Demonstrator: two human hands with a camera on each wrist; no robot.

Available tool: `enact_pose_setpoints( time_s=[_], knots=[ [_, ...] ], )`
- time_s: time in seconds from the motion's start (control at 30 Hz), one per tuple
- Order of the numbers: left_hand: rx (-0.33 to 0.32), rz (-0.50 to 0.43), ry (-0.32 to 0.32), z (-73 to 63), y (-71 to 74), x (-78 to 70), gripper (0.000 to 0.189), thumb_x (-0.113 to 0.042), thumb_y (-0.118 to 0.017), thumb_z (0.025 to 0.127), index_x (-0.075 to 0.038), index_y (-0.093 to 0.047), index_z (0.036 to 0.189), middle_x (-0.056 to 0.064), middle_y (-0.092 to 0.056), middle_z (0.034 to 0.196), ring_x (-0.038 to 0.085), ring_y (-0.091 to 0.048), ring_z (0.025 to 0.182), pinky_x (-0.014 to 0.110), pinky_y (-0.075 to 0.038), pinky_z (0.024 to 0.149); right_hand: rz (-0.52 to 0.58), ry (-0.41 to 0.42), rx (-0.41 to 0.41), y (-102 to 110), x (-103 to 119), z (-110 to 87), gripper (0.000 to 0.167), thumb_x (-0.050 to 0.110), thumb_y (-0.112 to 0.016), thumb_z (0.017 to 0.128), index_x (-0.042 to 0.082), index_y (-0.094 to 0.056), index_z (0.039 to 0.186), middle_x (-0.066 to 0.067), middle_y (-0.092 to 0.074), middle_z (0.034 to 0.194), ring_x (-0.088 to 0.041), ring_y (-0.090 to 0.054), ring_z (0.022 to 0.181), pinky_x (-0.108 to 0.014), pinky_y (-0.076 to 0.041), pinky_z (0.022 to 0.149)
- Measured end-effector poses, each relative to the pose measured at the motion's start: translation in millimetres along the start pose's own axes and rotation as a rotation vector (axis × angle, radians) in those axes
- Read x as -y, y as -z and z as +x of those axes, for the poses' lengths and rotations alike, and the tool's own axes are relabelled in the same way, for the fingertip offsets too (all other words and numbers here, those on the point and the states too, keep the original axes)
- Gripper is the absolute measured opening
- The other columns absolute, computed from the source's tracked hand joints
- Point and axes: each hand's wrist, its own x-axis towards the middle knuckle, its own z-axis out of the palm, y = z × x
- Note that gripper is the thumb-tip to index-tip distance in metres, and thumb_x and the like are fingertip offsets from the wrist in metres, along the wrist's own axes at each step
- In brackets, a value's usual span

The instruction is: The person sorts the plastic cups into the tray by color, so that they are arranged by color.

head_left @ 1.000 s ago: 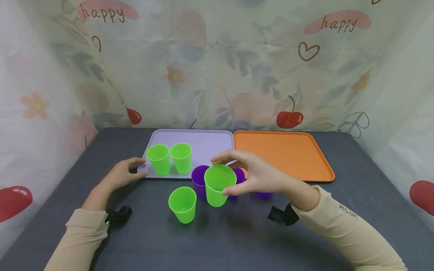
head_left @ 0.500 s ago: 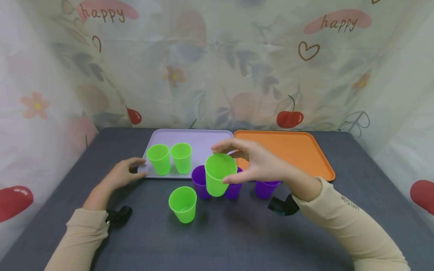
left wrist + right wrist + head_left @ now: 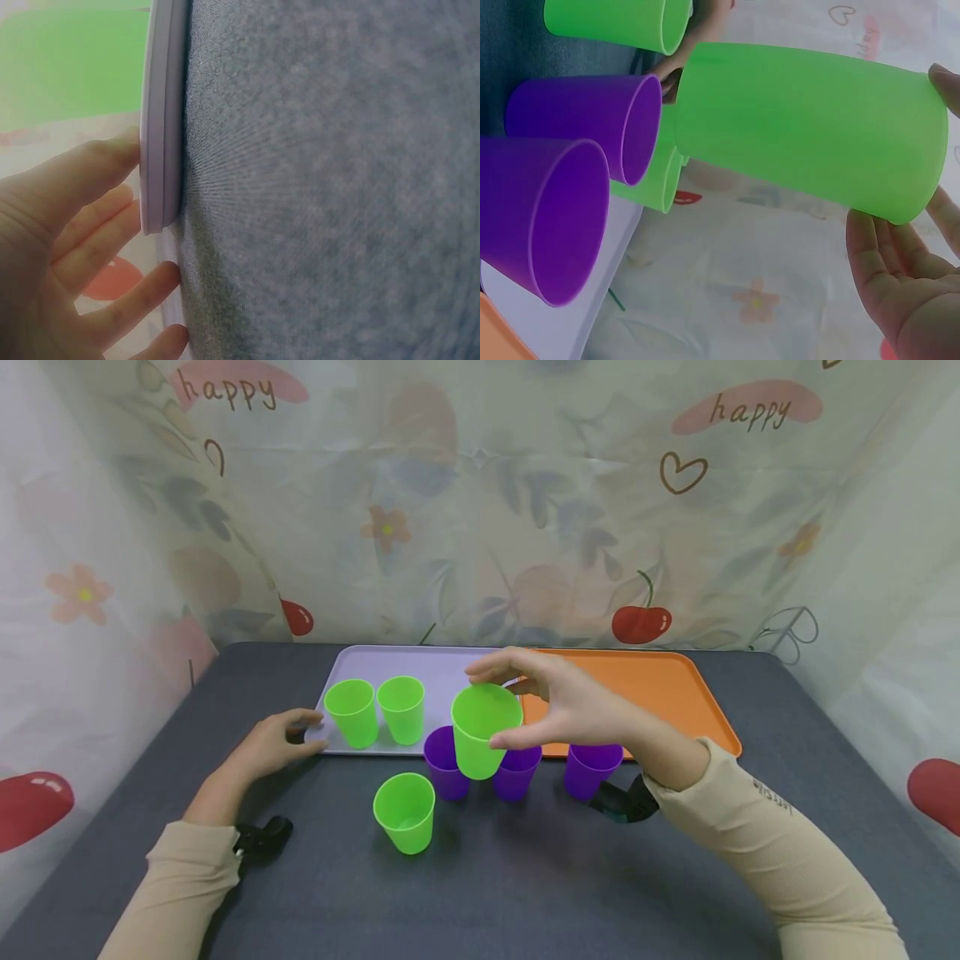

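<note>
My right hand (image 3: 562,706) holds a green cup (image 3: 480,735) upright above the table, fingers and thumb at its rim. In the right wrist view this cup (image 3: 810,124) looks sideways, with the fingertips against its mouth end. Behind and below it stand three purple cups (image 3: 591,772) in a row along the trays' near edge. Another green cup (image 3: 405,818) stands on the table in front. Two more green cups (image 3: 352,718) stand on the lilac tray (image 3: 457,664). My left hand (image 3: 270,745) touches that tray's near left corner, thumb against the rim (image 3: 159,150), its other fingers loosely extended.
An orange tray (image 3: 637,693) lies right of the lilac one, their sides meeting. Both rest on a dark grey tabletop (image 3: 480,893). A printed curtain (image 3: 480,552) hangs behind and along the sides.
My right hand has raised the green cup and carried it away from me, toward the trays, uncovering more of the purple cups. The left hand has stayed at the lilac tray's corner.
</note>
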Motion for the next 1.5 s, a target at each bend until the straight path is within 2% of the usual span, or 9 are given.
enact_pose_setpoints(
  time_s=[0.37, 0.77, 1.0, 1.23, 1.5],
  knots=[
    [0.001, 0.002, 0.003, 0.6, -0.4, 1.0, 0.055, -0.028, -0.066, 0.086, 0.001, -0.051, 0.129, 0.026, -0.052, 0.131, 0.047, -0.049, 0.117, 0.058, -0.043, 0.094, -0.040, -0.031, -0.037, 13, -6, 14.6, 0.060, 0.015, -0.078, 0.073, 0.013, -0.052, 0.127, -0.003, -0.059, 0.127, -0.014, -0.056, 0.114, -0.034, -0.046, 0.100],
    [-0.005, -0.010, -0.003, -0.1, -0.8, 1.3, 0.053, -0.027, -0.066, 0.086, 0.001, -0.052, 0.129, 0.026, -0.053, 0.130, 0.047, -0.050, 0.116, 0.057, -0.043, 0.093, -0.061, -0.065, -0.041, 22, -23, 33.8, 0.058, 0.015, -0.077, 0.075, 0.011, -0.051, 0.128, -0.007, -0.059, 0.128, -0.018, -0.057, 0.118, -0.037, -0.046, 0.099],
    [-0.005, -0.014, -0.002, -1.2, -0.5, 1.0, 0.054, -0.028, -0.066, 0.086, 0.001, -0.051, 0.129, 0.026, -0.053, 0.130, 0.046, -0.050, 0.116, 0.057, -0.043, 0.093, -0.086, -0.088, -0.014, 25, -31, 42.5, 0.060, 0.019, -0.076, 0.076, 0.014, -0.050, 0.129, -0.009, -0.059, 0.129, -0.020, -0.058, 0.117, -0.037, -0.048, 0.094],
    [-0.007, -0.015, -0.004, -1.6, -0.4, 0.2, 0.054, -0.027, -0.066, 0.086, 0.001, -0.051, 0.129, 0.026, -0.052, 0.131, 0.046, -0.049, 0.117, 0.057, -0.042, 0.094, -0.094, -0.114, 0.016, 27, -38, 49.8, 0.060, 0.020, -0.077, 0.075, 0.016, -0.050, 0.129, -0.006, -0.057, 0.130, -0.019, -0.056, 0.120, -0.038, -0.045, 0.100],
    [-0.006, -0.015, 0.001, -0.7, -0.3, 0.3, 0.054, -0.028, -0.066, 0.086, 0.001, -0.051, 0.129, 0.026, -0.052, 0.131, 0.047, -0.049, 0.117, 0.058, -0.042, 0.094, -0.094, -0.102, 0.079, 26, -48, 60.7, 0.061, 0.018, -0.077, 0.076, 0.011, -0.049, 0.130, -0.007, -0.054, 0.132, -0.022, -0.053, 0.122, -0.039, -0.044, 0.102]
  ],
)
